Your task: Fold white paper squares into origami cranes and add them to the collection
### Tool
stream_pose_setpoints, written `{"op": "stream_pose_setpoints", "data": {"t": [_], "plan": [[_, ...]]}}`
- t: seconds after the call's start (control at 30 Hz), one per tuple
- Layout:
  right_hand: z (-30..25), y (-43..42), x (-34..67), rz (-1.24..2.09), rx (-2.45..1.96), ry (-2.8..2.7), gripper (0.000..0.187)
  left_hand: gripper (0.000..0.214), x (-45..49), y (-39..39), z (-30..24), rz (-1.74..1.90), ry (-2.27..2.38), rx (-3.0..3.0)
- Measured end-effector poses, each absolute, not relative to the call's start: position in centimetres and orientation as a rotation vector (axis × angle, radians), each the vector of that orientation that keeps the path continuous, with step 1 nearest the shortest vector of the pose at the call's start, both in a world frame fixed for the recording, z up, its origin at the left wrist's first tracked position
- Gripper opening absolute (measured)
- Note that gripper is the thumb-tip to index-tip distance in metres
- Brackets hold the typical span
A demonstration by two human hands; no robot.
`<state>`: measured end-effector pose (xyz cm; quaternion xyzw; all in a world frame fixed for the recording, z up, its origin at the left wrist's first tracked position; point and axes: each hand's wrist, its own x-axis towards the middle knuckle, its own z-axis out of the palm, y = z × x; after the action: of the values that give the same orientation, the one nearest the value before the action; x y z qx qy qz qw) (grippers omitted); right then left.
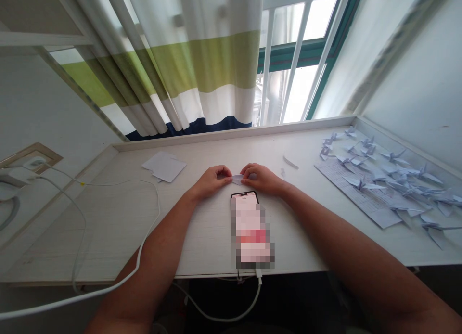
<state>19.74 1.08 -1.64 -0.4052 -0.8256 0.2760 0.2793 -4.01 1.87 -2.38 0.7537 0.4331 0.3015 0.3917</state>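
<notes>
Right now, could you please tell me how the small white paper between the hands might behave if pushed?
The white paper is probably light: the left hand and right hand merely pinch it. It would likely crease under a push, since it looks thin. Where it appears folded, it may be slightly stiffer.

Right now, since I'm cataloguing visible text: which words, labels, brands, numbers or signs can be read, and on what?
None legible.
Black-framed rectangular phone: top heading too small, rest pixelated.
Flat white paper sheet beneath folded white paper birds: marks too small to read.
</notes>
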Motion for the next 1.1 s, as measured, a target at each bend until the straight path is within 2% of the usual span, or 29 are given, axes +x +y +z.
{"op": "stream_pose_setpoints", "data": {"t": [0.13, 0.23, 0.6, 0.87, 1.1], "plan": [[-1.7, 1.0, 19.8, 0.758, -1.097, -2.194, 0.012, 0.022, -3.9, 1.8, -2.1, 0.778, 1.126, 1.902], [-1.9, 1.1, 19.8, 0.774, -1.149, -2.132, 0.002, 0.021, -3.7, 1.6, -1.9, 0.792, 1.170, 1.903], [-1.9, 1.0, 19.6, 0.797, -1.199, -2.050, 0.019, 0.024, -4.3, 1.7, -2.3, 0.761, 1.182, 1.931], [-2.1, 1.2, 19.5, 0.737, -1.144, -2.112, 0.011, 0.021, -3.7, 1.6, -2.0, 0.708, 1.310, 1.938], [-2.0, 1.1, 19.6, 0.695, -1.193, -2.119, 0.012, 0.024, -4.3, 1.4, -1.4, 0.635, 1.239, 2.108]]}}
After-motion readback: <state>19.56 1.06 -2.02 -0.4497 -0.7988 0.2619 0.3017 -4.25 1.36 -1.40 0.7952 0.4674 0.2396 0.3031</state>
